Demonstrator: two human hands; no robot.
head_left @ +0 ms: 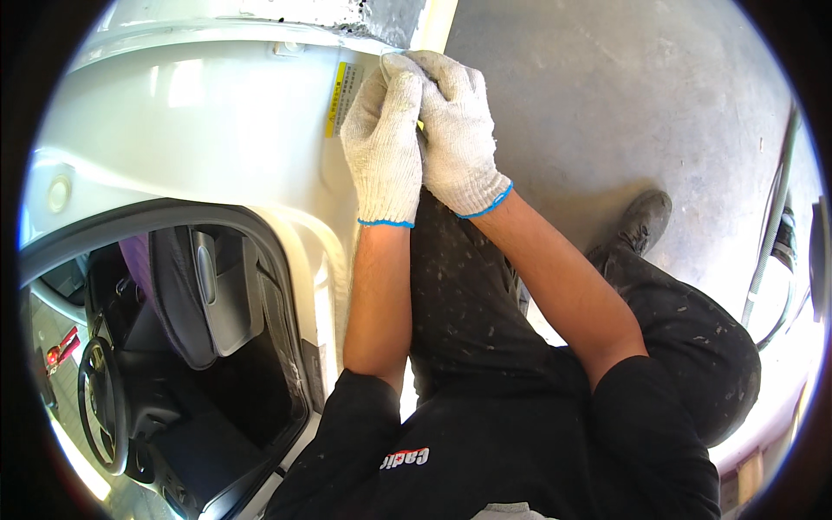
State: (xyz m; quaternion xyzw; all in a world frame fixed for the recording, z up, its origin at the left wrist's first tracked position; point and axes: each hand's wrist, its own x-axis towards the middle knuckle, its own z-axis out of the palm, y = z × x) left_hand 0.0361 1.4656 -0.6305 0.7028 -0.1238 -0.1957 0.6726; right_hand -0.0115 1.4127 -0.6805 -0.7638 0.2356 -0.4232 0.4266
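Note:
Both of my hands wear white knit gloves with blue-edged cuffs and are pressed together beside the rear edge of a white car body (234, 113). My left hand (386, 139) is closed, its thumb and fingertips up against the other hand. My right hand (455, 126) is closed too, with its fingers bent in. What they pinch between them is hidden. Just above the fingertips runs a pale yellow strip (438, 24), along a panel patch with grey, worn-looking paint (390, 22). A yellow and white label (344, 100) sits on the car next to my left hand.
At lower left an open door frame (290, 286) shows a grey seat (182, 295) and a steering wheel (102, 403). My bent leg (685, 321) and dark shoe (648, 221) rest on the grey concrete floor (589, 95). A hose (774, 225) runs along the right.

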